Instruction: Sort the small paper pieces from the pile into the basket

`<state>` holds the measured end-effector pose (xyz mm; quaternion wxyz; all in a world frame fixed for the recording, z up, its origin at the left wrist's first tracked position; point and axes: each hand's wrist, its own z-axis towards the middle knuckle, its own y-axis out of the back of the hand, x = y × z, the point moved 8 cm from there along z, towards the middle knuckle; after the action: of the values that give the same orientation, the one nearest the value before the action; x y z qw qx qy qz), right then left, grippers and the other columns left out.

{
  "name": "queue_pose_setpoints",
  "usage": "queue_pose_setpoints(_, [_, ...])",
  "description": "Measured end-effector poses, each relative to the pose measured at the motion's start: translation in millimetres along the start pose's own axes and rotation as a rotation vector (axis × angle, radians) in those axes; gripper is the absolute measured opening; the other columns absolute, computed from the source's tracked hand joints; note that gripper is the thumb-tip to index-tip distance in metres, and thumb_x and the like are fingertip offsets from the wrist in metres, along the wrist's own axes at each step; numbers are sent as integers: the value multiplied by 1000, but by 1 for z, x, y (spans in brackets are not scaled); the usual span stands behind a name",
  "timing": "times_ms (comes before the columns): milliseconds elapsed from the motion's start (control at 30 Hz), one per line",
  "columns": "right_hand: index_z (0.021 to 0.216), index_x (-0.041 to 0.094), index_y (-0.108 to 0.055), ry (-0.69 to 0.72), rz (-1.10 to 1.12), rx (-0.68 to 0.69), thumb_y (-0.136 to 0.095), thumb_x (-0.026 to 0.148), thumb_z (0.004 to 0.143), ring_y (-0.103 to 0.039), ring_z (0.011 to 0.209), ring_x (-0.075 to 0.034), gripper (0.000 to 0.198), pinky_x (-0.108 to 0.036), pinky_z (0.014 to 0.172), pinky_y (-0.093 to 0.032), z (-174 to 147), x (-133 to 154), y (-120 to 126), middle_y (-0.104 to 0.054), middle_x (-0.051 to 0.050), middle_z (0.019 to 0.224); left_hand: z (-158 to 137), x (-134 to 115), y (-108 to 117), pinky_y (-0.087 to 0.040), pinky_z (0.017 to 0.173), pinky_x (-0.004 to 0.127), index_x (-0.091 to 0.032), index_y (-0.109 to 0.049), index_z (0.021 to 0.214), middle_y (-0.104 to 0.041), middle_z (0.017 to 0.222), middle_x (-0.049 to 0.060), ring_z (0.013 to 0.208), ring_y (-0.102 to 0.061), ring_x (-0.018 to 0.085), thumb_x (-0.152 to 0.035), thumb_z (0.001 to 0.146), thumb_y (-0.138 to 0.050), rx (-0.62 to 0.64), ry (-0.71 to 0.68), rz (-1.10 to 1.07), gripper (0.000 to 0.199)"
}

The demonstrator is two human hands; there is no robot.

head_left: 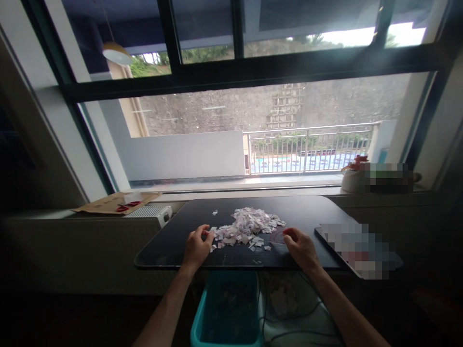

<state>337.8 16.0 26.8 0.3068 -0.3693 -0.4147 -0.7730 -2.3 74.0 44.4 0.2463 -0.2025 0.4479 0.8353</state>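
Observation:
A heap of small torn paper pieces (249,224), white with some pinkish print, lies in the middle of a dark table (170,250). My left hand (198,246) is at the heap's left edge, fingers curved and slightly apart, their tips close to the nearest scraps. On the other side, my right hand (300,246) pinches a thin see-through piece with reddish lines (278,236), which looks like a small clear plastic bag. That piece lies low over the tabletop beside the heap. A few scraps (215,212) are separate from the heap, toward the back left.
Below the table's front edge stands a teal plastic bin (202,308), with dark cables beside it. A blurred-out flat item (356,250) overhangs the right edge. Red-handled scissors (128,206) lie on brown paper (97,203) at the left sill. A window (202,77) rises behind.

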Motion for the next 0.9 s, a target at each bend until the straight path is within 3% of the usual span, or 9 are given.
queue_pose_setpoints(167, [75,19,-63,34,43,63,-48,28,69,-62,68,-18,19,-27,65,-44,-1,1,-5,-69,-3,73,1,2,-1,-46,75,34,-15,-60,99,-64,82,7,89,-57,24,-38,74,-47,4,5,-3,36])
queue_pose_setpoints(333, [78,19,-63,13,31,0,-47,30,69,-62,68,-18,22,-27,66,-44,0,-1,1,-69,-3,73,1,2,-1,-46,75,33,-15,-60,98,-65,80,6,89,-58,23,-37,74,-47,-5,-6,7,36])
queue_pose_setpoints(733, [72,16,-63,31,136,158,-48,25,68,-55,59,-15,17,-23,56,-40,-4,6,-8,-61,1,61,0,2,-2,-45,79,35,-15,-60,100,-64,82,7,91,-56,24,-38,74,-47,13,8,-14,37])
queue_pose_setpoints(900, [81,15,-63,72,195,147,-48,24,69,-59,68,-16,20,-24,62,-43,-4,8,-9,-65,-3,74,0,1,-1,-45,78,35,-15,-60,100,-64,83,7,92,-56,24,-38,74,-47,13,15,-7,37])
